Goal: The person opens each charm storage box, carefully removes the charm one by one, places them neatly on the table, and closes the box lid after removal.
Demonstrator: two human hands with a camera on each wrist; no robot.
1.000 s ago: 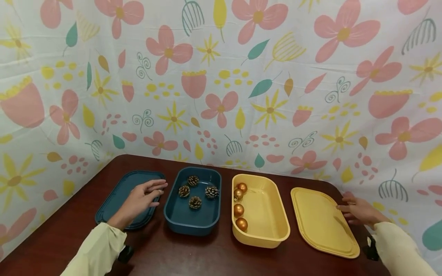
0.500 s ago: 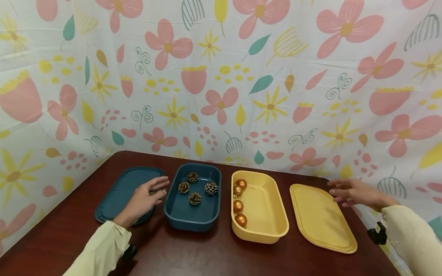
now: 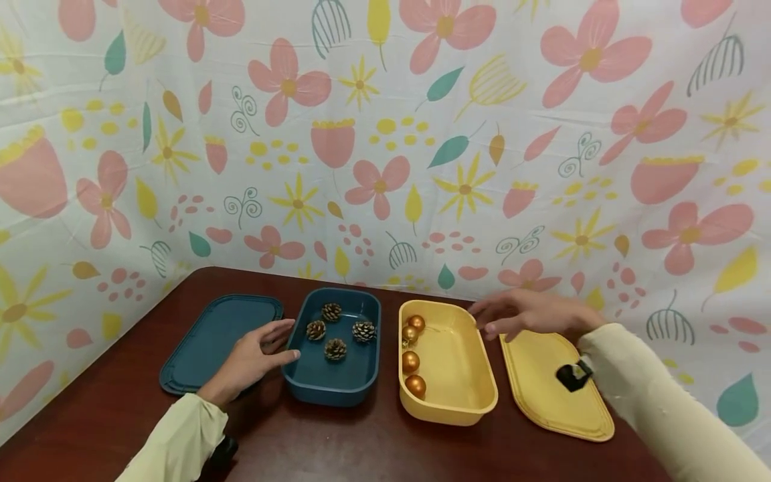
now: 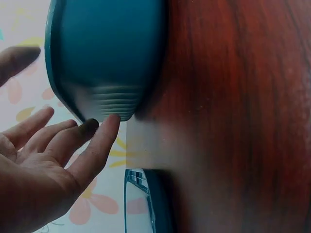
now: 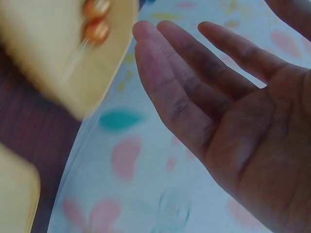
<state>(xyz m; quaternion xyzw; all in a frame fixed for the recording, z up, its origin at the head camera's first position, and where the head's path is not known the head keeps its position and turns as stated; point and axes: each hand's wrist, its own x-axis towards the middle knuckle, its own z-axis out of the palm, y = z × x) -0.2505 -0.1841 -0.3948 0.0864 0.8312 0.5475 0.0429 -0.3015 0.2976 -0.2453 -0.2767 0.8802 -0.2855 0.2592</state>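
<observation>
Near the left wall of the blue container [image 3: 331, 396] is my left hand [image 3: 249, 361], its fingers loosely extended and holding nothing. In the left wrist view, those fingertips [image 4: 111, 126] overlap the ridged side of the container [image 4: 107, 53]. Several pine cones [image 3: 335, 349] lie inside it. My right hand [image 3: 533, 313] hovers by the far right corner of the yellow container [image 3: 452, 375], fingers relaxed with nothing in them. Several copper-coloured balls [image 3: 415, 386] line that container's left side. The right wrist view shows the open palm [image 5: 257, 131] beside the container's edge [image 5: 90, 92].
A blue lid [image 3: 207, 345] lies left of the blue container, partly behind my left forearm. The yellow lid [image 3: 533, 378] lies on the right under my right forearm. A floral cloth [image 3: 385, 167] hangs behind the dark wooden table [image 3: 337, 442].
My right hand has swung left from the yellow lid's right edge to the yellow container's far right corner. My left hand stays by the blue container, its thumb now spread further from the fingers.
</observation>
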